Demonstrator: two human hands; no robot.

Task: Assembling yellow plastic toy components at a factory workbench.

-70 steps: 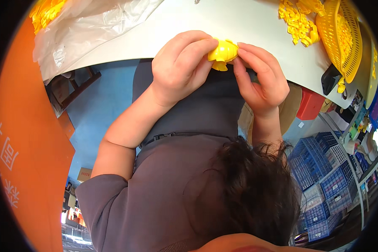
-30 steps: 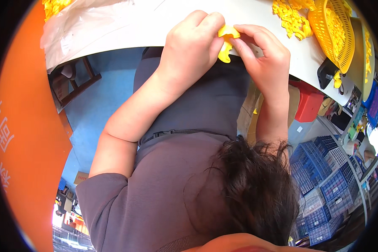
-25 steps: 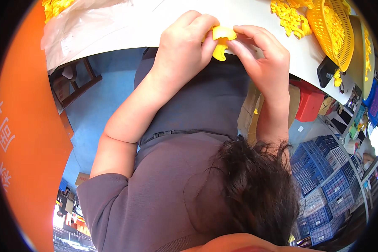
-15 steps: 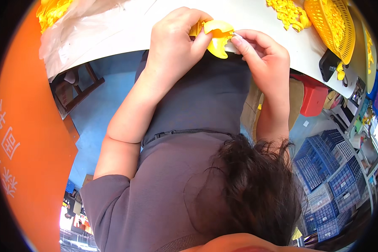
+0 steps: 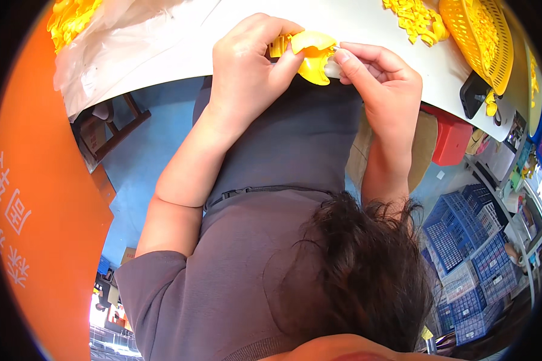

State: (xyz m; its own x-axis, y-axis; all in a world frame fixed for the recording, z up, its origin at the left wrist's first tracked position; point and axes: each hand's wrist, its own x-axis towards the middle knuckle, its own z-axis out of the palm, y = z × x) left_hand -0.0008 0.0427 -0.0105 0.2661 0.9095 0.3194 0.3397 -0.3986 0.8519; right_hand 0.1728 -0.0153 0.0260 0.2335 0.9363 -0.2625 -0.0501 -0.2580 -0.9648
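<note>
Over the near edge of the white table, my left hand grips a curved, glossy yellow plastic part between thumb and fingers. The part has an open, hollow side that faces right. My right hand is closed in a pinch at that open side, thumb against forefinger. Something small and thin, greyish, shows at its fingertips, too little of it to name. Below the right fingertips a whitish translucent patch is visible beside the part.
The white table bears a clear plastic sheet, yellow parts at far left, small yellow pieces, a yellow basket and a black phone at right. A red stool and blue crates stand below.
My right hand has shifted slightly right, with its fingertips a little farther from the yellow part. My left hand still holds the part in nearly the same place.
</note>
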